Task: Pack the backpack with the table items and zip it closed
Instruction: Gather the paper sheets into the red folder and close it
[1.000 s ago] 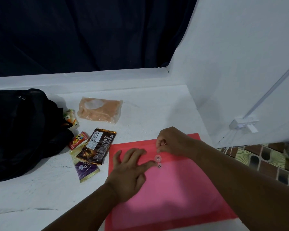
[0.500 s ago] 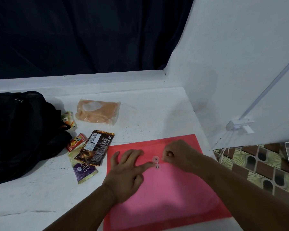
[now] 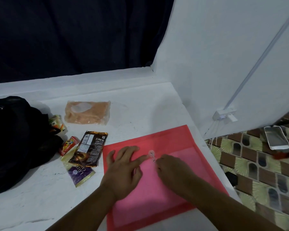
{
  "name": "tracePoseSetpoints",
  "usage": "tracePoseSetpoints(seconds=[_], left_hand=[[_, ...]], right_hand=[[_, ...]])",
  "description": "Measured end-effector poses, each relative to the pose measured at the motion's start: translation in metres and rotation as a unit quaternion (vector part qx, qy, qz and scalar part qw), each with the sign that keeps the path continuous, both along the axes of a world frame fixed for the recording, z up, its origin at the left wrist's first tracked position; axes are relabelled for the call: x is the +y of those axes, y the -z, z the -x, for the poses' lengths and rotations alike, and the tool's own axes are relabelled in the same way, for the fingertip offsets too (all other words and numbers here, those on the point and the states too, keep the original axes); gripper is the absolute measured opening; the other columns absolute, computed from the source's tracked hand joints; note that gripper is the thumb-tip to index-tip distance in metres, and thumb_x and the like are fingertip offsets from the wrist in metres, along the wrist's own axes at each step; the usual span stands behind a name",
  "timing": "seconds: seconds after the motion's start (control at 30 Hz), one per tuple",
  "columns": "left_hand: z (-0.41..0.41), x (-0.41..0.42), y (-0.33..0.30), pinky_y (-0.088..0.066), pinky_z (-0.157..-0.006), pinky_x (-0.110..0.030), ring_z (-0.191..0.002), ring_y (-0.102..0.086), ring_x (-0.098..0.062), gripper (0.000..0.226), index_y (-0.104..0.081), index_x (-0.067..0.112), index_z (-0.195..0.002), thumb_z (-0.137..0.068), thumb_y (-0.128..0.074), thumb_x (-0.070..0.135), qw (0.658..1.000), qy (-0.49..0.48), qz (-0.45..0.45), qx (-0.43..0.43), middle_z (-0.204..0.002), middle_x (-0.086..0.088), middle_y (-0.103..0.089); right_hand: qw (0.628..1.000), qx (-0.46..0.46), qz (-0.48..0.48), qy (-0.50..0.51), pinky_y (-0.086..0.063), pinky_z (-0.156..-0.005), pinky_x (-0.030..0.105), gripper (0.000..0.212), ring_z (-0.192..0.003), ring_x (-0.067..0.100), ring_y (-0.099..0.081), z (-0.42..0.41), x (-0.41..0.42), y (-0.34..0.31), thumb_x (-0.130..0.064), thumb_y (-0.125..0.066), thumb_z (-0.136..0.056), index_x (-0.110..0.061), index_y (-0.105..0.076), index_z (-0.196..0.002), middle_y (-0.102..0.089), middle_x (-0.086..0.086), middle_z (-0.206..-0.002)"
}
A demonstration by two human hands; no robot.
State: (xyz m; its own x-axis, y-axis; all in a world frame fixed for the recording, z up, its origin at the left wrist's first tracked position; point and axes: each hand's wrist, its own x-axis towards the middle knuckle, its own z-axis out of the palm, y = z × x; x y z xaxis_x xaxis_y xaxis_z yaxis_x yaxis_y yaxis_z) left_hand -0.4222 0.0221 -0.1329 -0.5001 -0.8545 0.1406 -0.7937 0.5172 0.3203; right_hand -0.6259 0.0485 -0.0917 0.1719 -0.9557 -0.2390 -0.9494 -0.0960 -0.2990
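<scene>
While left fingers (image 3: pixel 130 152) lie spread, flat on pink folder (image 3: pixel 165 194), right fingers (image 3: pixel 158 165) curl, grip unclear.

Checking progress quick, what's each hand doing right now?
Left hand: open, flat on the pink folder.
Right hand: fingers curled at the folder's clasp; whether it grips anything cannot be told.

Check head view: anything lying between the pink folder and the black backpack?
Yes. In the head view, a brown snack packet, a purple wrapper and a small red pack lie between the pink folder and the backpack.
</scene>
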Motion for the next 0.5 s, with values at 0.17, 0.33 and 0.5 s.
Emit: tracePoseSetpoints(seconds=[0.17,0.33,0.5], left_hand=[[-0.002,-0.002,0.006,-0.019,-0.112,-0.052,-0.140,-0.033,-0.010,0.046,-0.055,0.045,-0.135,-0.089,-0.046,0.044,1.000,-0.001,0.002,0.020,-0.146,0.013,-0.044],[-0.004,-0.003,0.012,-0.015,-0.115,-0.046,-0.140,-0.036,-0.005,0.051,-0.058,0.032,-0.134,-0.087,-0.048,0.047,0.997,-0.021,-0.007,0.077,-0.143,0.017,-0.051],[-0.005,-0.003,0.013,-0.014,-0.117,-0.047,-0.141,-0.034,-0.005,0.049,-0.061,0.032,-0.130,-0.086,-0.048,0.048,0.996,-0.023,-0.007,0.089,-0.144,0.018,-0.050]], right_hand=[[1.000,-0.016,0.021,0.000,-0.047,-0.089,0.036,0.033,-0.100,0.026,-0.063,-0.018,0.005,0.002,-0.016,-0.033,-0.104,-0.008,-0.064,-0.110,-0.065,0.010,-0.115],[0.997,-0.052,0.048,-0.022,-0.053,-0.089,0.043,0.027,-0.096,0.029,-0.064,-0.028,-0.005,-0.002,-0.017,-0.039,-0.100,-0.014,-0.063,-0.089,-0.065,0.009,-0.108],[0.995,-0.073,0.067,-0.008,-0.047,-0.068,0.036,0.028,-0.070,0.020,-0.054,-0.012,-0.001,-0.004,-0.019,-0.044,-0.098,-0.020,-0.058,-0.074,-0.055,-0.003,-0.077]])
